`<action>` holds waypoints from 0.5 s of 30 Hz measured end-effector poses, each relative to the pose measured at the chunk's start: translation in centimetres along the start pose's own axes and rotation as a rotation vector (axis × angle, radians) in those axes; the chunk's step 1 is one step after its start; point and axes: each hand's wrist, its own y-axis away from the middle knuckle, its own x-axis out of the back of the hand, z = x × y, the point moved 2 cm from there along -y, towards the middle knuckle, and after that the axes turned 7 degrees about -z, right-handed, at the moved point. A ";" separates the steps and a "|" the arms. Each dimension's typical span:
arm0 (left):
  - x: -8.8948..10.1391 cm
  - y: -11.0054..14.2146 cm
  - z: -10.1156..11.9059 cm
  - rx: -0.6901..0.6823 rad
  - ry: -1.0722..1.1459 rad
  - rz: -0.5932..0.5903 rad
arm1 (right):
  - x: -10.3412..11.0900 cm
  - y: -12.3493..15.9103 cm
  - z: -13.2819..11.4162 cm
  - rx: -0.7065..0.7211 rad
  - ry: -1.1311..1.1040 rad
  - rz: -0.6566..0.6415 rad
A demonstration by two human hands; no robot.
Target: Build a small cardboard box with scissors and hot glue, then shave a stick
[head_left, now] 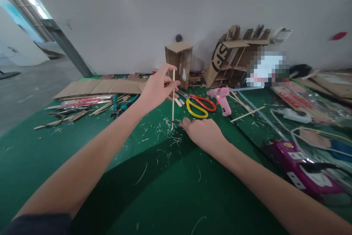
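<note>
My left hand (159, 88) pinches a thin wooden stick (173, 106) near its top and holds it upright, its lower end resting on the green table (154, 191). My right hand (202, 132) lies low by the foot of the stick, fingers closed round a small dark tool (176, 121) whose tip points at the stick's base. Pale wood shavings (172, 138) lie scattered around that spot.
Just behind the hands lie yellow-handled and red-handled scissors (199, 107), a pink glue gun (223, 101) and green-handled pliers (121, 105). Flat cardboard (101, 87) and sticks lie at left; a cardboard box (178, 62) and cardboard model (233, 59) stand by the wall. Purple packaging (302, 169) sits right.
</note>
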 end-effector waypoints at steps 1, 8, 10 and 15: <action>0.0 0.0 0.0 0.002 0.000 0.002 | 0.1 -0.1 0.1 -0.036 -0.001 0.022; 0.1 0.0 0.0 0.007 0.003 -0.010 | -0.2 0.0 -0.3 0.093 -0.016 -0.065; 0.0 0.0 0.2 0.009 0.000 -0.012 | -0.1 0.0 -0.1 0.050 -0.004 -0.034; 0.0 0.1 0.3 0.014 -0.005 -0.014 | 0.1 -0.2 0.1 -0.006 -0.007 -0.006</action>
